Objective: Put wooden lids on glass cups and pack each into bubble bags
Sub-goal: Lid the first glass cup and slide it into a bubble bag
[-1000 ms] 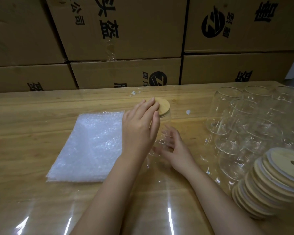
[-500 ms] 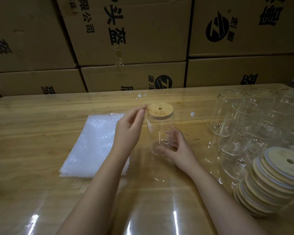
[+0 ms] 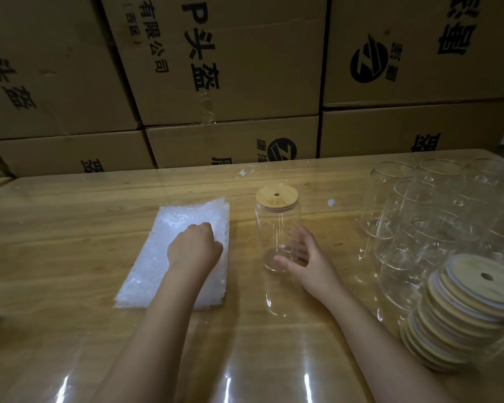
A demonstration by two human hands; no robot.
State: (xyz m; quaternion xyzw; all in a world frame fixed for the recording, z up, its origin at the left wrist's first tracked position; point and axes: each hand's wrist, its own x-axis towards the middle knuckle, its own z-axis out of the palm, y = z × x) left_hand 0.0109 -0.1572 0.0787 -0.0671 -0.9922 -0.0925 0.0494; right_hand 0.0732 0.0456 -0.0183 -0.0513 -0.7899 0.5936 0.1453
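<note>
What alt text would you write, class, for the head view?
A left hand pinches stacked bubble bags while the right hand holds a lidded glass cup upright on a table. Empty cups and spare lids stand nearby.

left hand (image 3: 194, 248) fingertips curl under, hidden against the bubble bags (image 3: 160, 257); pinching or not, can't tell. right hand (image 3: 310, 261) fingers blurred behind the glass cup (image 3: 277, 225). lid stack (image 3: 460, 312) and empty cups (image 3: 419, 216) cut off by right edge.

Table (image 3: 70, 257) left and near edges open. Right edge blocked by empty cups (image 3: 419, 216), with lid stack (image 3: 463, 309) toward near-right corner. Boxes (image 3: 230, 141) wall far edge. Narrow lane between bubble bags (image 3: 186, 213) and lidded cup (image 3: 277, 225).
</note>
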